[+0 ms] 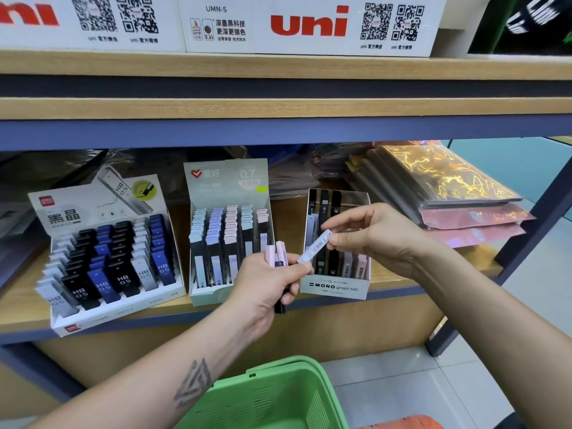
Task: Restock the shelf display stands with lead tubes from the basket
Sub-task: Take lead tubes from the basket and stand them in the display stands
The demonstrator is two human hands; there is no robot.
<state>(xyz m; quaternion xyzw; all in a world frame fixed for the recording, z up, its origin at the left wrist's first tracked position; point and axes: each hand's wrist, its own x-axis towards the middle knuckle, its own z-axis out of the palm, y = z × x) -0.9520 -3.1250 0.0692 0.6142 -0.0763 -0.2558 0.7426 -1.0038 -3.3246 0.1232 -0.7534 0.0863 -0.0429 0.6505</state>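
At the centre of the frame I see a pale lead tube [315, 250] with a barcode label, tilted, its upper end pinched between the thumb and fingers of the right hand [371, 233] and its lower end touching the fingertips of the left hand [272, 280]. The left hand's fingers curl around a small bunch of tubes [276, 253]; two pink caps stand up above the fist and a dark end pokes out below it. Just behind the pinched tube stands the clear display stand [335, 286] marked MONO graph, right of centre on the lower shelf [402, 281]; it holds upright black, grey and pink tubes, and I cannot tell how full its rear rows are. Just left of it, touching or nearly so, I see a pale green display stand [227, 181] marked 0.7 with rows of pastel-capped tubes. At the left of the frame sits a white display stand [120, 308] filled with black, blue and grey tubes marked HB 0.5. At the right of the shelf lies a stack of shiny wrapped packets [458, 193]. On the upper shelf, across the top of the frame, stand white boxes [309, 24] printed with a red uni logo. At the bottom centre, below both forearms, I see the rim of a green basket [278, 394]; its contents are out of view.
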